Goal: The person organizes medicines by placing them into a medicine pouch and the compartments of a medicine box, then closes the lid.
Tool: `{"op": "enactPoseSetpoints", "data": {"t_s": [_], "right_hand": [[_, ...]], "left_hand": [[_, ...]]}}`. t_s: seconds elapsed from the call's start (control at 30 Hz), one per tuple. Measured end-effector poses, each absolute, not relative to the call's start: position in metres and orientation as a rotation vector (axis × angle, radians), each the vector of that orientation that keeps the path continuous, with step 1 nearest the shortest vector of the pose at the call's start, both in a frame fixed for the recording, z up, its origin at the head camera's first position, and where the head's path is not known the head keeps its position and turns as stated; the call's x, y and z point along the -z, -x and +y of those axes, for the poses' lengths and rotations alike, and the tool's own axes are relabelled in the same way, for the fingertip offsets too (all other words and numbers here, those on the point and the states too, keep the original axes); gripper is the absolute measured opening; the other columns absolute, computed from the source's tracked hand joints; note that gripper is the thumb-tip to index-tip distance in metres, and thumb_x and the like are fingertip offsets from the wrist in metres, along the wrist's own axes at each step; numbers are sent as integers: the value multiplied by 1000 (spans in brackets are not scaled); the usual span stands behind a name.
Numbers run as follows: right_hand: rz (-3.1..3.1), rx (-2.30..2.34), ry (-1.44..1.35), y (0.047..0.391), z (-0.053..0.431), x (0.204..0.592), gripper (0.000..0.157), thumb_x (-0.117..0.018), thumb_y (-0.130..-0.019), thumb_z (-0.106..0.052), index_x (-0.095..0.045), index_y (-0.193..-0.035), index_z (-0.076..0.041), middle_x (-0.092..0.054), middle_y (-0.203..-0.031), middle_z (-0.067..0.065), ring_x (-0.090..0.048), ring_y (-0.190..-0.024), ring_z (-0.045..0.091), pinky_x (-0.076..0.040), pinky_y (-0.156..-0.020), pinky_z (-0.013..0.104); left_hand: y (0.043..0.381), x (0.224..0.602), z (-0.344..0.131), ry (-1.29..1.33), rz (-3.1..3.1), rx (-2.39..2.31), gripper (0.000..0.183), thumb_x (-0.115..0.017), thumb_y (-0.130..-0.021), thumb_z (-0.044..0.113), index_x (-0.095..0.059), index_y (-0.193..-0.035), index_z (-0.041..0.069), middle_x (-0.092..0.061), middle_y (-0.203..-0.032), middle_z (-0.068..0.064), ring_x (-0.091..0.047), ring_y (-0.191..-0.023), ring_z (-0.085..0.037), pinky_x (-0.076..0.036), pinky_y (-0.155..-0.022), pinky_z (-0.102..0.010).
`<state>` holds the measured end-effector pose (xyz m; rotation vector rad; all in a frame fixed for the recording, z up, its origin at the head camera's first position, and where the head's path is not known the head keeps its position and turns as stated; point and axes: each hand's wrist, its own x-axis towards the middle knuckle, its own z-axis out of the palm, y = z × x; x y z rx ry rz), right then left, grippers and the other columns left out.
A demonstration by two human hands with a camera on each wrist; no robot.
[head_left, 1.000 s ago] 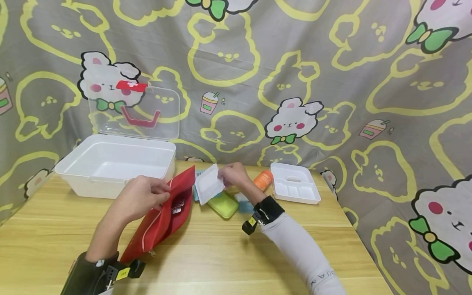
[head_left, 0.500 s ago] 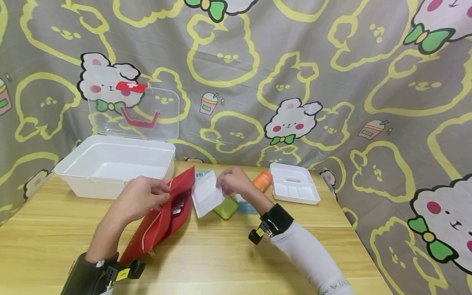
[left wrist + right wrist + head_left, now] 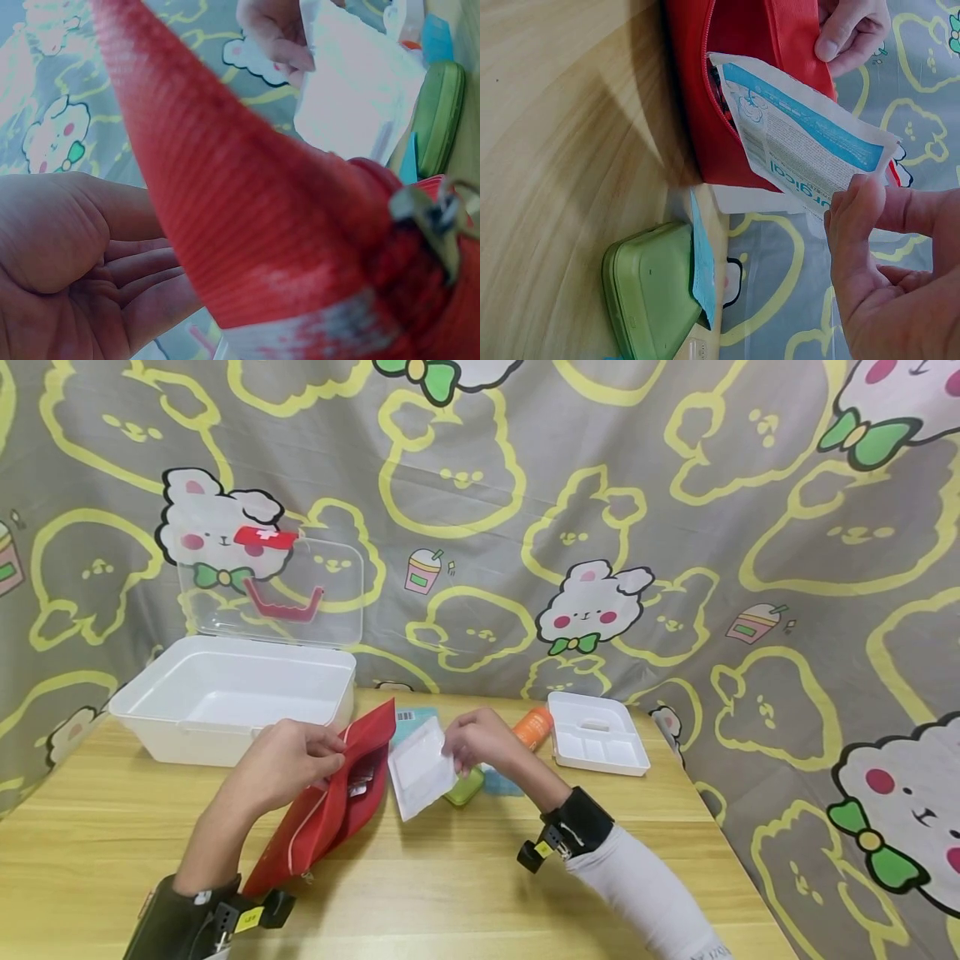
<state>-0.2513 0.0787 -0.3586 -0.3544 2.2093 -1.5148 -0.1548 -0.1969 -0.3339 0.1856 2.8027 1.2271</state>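
My left hand pinches the upper edge of a red zip pouch, which stands tilted on the table with its mouth gaping to the right. Small packets show inside it. Between thumb and fingers, my right hand holds a flat white packet by one edge. In the right wrist view, that packet shows a blue band and printing ending in "urgical", and its far corner overlaps the pouch's zipped opening. The left wrist view has the red fabric close up, with a metal zip pull.
A white box with its clear lid raised stands at back left. Behind the packet lie a green case, a light blue packet and an orange bottle. A white divided tray sits at back right.
My right hand has brought the white packet slightly toward me and lower, beside the pouch's mouth, covering more of the green case. The left hand and pouch have stayed put.
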Motion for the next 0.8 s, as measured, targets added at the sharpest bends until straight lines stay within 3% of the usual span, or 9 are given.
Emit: {"op": "enactPoseSetpoints", "data": {"t_s": [0.8], "right_hand": [[2066,1549,387,233,81,362,14,-66,-88,-6,-69,-96,6,-66,-68,9,-66,-56,16,-62,-60,35]], "left_hand": [[155,335,-197,-174,2806,-1216,31,-73,-90,9,-70,-117,-6,-75,-100,-21,-71,-69,-15,-64,-70,-39]]}}
